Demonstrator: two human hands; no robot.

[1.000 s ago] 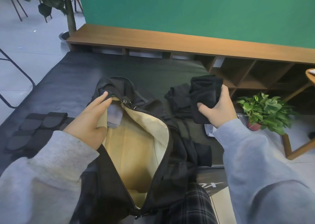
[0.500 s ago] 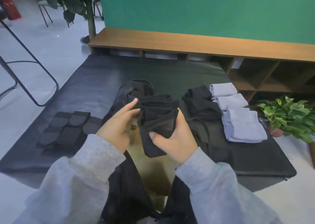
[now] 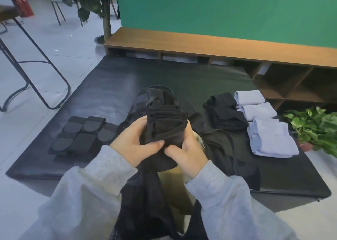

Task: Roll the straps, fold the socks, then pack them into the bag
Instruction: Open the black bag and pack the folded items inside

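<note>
your left hand and right hand both grip the black sock bundle, so it stays folded. you hold it over the open bag, ready for packing.

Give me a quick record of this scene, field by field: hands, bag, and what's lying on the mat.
left hand: grips black socks bundle
right hand: grips the same bundle
bag: black, open, tan lining showing, below the bundle
mat: black
mat left: rolled black straps
mat right: black socks pile, folded light blue socks
</note>
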